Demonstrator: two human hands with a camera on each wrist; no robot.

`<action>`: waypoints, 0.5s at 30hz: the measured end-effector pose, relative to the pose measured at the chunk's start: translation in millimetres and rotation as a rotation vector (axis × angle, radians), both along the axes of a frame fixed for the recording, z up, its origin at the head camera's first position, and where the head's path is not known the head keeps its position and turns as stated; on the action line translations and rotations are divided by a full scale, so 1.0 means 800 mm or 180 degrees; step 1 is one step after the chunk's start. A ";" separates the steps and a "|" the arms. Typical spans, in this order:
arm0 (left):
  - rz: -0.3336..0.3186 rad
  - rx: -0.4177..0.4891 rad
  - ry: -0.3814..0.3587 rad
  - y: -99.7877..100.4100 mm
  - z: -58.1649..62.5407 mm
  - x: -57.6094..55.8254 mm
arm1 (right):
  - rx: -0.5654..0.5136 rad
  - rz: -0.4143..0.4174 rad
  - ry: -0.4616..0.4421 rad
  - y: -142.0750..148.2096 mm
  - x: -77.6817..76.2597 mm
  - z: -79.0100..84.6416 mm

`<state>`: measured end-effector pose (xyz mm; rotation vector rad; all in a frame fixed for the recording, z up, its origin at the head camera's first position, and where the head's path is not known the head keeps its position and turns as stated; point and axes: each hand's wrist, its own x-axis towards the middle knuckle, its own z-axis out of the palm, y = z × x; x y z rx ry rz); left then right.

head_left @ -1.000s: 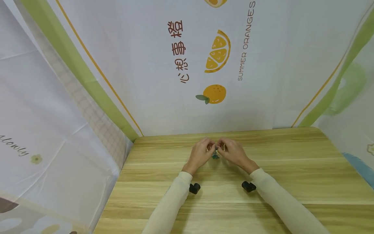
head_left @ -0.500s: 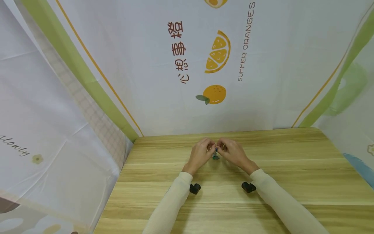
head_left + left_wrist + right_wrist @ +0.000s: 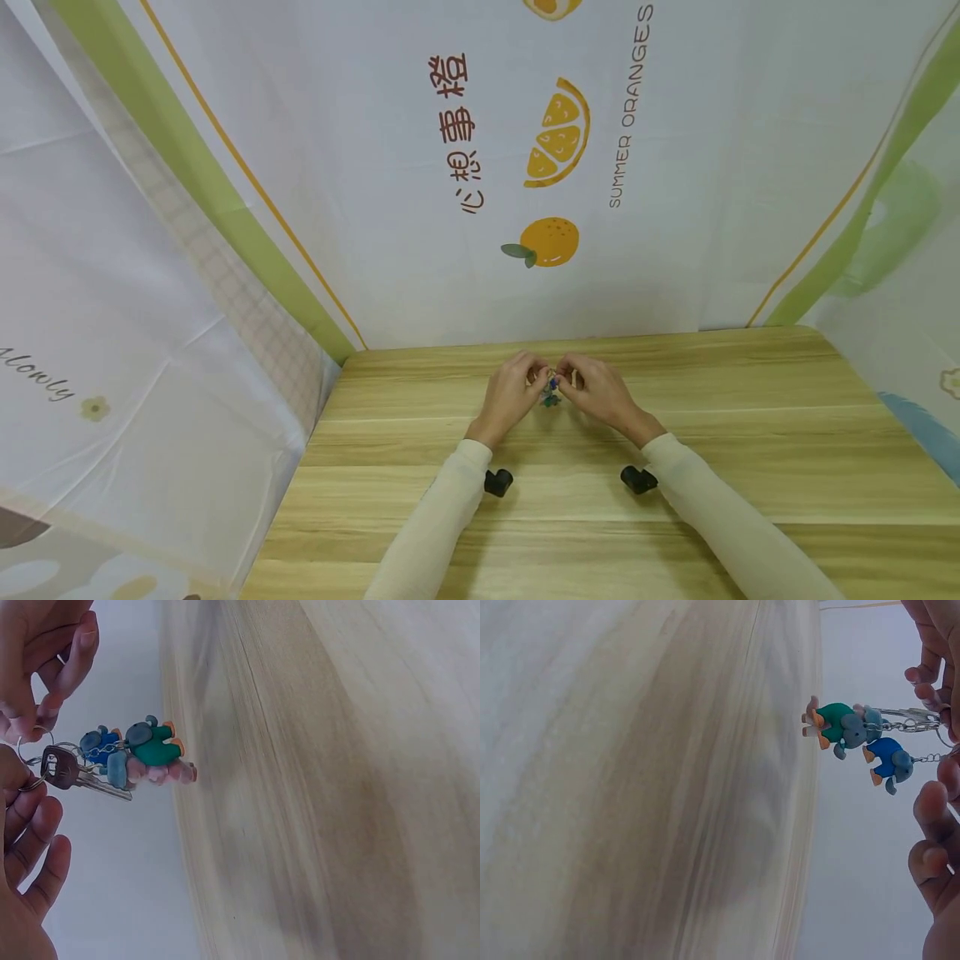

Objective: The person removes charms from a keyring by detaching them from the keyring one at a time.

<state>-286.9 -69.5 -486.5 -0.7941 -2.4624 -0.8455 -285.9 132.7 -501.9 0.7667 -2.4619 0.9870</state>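
My left hand and right hand meet at the fingertips over the back of the table. Between them hangs a bunch of keyrings. The left thumb and fingers pinch a ring carrying a key with a dark brown head. From the bunch dangles a small grey-headed animal charm with a green body, and pink charms show partly behind it. The right fingertips pinch the ring end of a short chain; on it hangs a matching charm with a blue body. Fingers partly cover the rings.
A wood-grain table extends under both forearms. Behind it hangs a white cloth printed with oranges, and another cloth borders the left side. Black wrist cameras sit beside the sleeves.
Both hands stay almost in place, the left a few pixels further left in view. More of the blue charm shows between the fingertips now.
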 end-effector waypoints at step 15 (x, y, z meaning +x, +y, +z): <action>-0.0246 0.0005 0.0011 -0.002 -0.003 0.000 | 0.0017 -0.0004 -0.0044 -0.001 -0.001 -0.001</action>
